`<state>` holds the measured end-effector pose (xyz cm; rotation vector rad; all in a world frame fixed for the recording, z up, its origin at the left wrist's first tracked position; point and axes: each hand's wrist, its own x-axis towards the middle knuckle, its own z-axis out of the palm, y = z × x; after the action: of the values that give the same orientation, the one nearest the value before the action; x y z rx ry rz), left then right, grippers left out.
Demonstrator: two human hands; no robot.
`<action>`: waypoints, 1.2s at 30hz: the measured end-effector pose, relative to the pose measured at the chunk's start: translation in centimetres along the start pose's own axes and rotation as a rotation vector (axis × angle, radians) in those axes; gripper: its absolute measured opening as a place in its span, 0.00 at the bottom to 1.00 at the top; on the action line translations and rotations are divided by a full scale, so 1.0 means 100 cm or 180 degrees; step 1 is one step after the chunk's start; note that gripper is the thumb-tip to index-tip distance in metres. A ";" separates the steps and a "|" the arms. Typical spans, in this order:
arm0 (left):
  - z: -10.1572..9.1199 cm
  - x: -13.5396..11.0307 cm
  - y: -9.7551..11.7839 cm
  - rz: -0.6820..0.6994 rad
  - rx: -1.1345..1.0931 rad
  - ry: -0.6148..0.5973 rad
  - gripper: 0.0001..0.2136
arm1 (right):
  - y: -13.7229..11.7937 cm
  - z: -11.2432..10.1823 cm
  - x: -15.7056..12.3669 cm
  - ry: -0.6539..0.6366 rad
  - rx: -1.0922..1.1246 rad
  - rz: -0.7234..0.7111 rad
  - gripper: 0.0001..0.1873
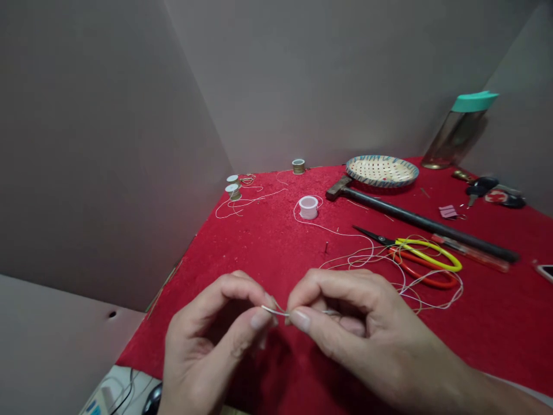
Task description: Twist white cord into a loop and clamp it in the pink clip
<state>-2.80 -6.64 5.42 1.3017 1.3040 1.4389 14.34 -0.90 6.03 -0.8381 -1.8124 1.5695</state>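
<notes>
Above the red cloth-covered bench (246, 245), a thin white cord (276, 312) is pinched by left hand (211, 340) and right hand (356, 325) fingers; should looped pale threads (405, 282) be snagged by yellow-and-orange-handled scissors (395, 246), it could be tugged free

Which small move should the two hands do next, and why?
I would suggest that the left hand secure its grip on the thread. The right hand pinches the thread close by, and the short stretch between the hands curves slightly, so it does not look taut. How firmly the left fingertips hold it, I cannot tell.
</notes>
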 end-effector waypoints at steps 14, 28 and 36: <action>-0.006 0.000 0.001 -0.0256 0.0053 -0.0175 0.06 | 0.000 0.002 0.001 -0.0027 0.0048 0.0043 0.09; -0.006 0.002 0.000 -0.0311 0.0388 -0.0062 0.04 | 0.004 0.002 0.000 -0.0013 -0.0101 -0.0022 0.09; -0.001 0.003 -0.002 -0.0606 -0.0720 -0.0157 0.04 | -0.001 0.001 0.002 0.0039 -0.0079 0.0034 0.09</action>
<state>-2.99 -6.38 5.30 1.0298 1.1619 1.3680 14.12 -0.87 6.08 -0.8683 -1.8249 1.5480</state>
